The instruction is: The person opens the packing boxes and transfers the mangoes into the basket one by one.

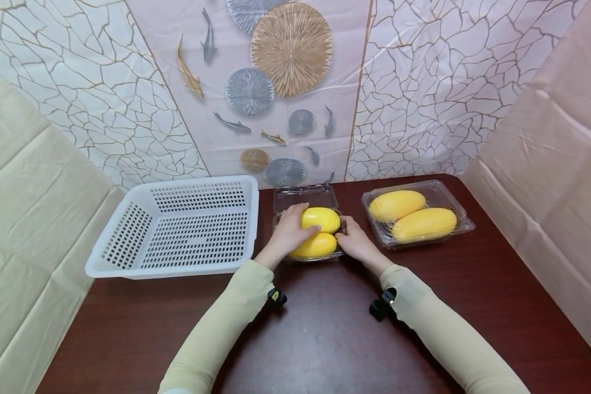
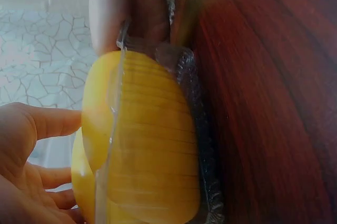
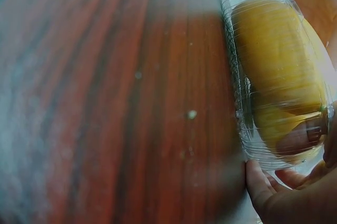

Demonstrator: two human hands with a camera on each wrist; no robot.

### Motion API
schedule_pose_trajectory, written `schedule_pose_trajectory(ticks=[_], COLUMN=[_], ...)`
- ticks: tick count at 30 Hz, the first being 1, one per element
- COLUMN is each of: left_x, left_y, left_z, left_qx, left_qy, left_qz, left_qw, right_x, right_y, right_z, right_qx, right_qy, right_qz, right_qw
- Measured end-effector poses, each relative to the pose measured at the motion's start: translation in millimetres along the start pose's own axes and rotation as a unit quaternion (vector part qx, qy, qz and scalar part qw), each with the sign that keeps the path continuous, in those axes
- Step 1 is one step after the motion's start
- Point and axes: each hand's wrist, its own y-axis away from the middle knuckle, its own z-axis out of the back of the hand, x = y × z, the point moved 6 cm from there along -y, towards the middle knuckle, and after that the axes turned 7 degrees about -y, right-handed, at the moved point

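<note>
Two smooth yellow oval fruits (image 1: 320,220) lie side by side in an open clear plastic clamshell box (image 1: 305,198), its lid folded back toward the wall. My left hand (image 1: 291,232) is over the box's left side and grips the far fruit, thumb across its near side. In the left wrist view the near fruit (image 2: 152,145) shows through the ribbed plastic wall. At the box's right end, my right hand (image 1: 355,241) holds the rim. The right wrist view shows fingers (image 3: 258,182) at the lower corner of the box; part of that hand is cut off.
A white perforated plastic basket (image 1: 202,265) stands on the left of the dark red wooden table (image 1: 320,339). To the right sits a second clear box (image 1: 465,225) holding two yellow oval fruits (image 1: 423,224). Patterned cloth (image 1: 285,120) hangs behind the table.
</note>
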Motion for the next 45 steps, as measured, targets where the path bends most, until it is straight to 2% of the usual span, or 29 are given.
schedule_pose_trajectory(ticks=[5,9,17,23,30,45], left_x=[2.5,3.4,3.6,4.0,2.4,3.2], left_y=[-6.3,-9.6,-10.1,-8.3,-8.6,-10.6], left_z=[-5.0,-7.4,-8.5,-9.8,-8.4,-5.6], left_qx=[0.011,0.016,0.015,0.016,0.003,-0.001], left_qy=[-0.028,-0.059,-0.091,-0.094,-0.106,-0.114], left_qz=[0.01,0.006,0.004,0.006,-0.005,-0.021], left_qw=[0.9995,0.9981,0.9957,0.9955,0.9944,0.9933], right_x=[0.8,0.7,-0.5,-1.6,0.8,1.1], right_y=[0.2,0.2,0.7,1.0,1.7,0.5], right_z=[-0.4,-0.5,-0.1,-1.1,0.3,0.1], right_qx=[-0.001,0.002,-0.004,-0.001,0.011,0.006], right_qy=[-0.003,0.0,-0.002,0.0,0.006,0.0], right_qz=[0.004,0.001,0.002,0.0,0.004,0.009], right_qw=[1.0,1.0,1.0,1.0,1.0,1.0])
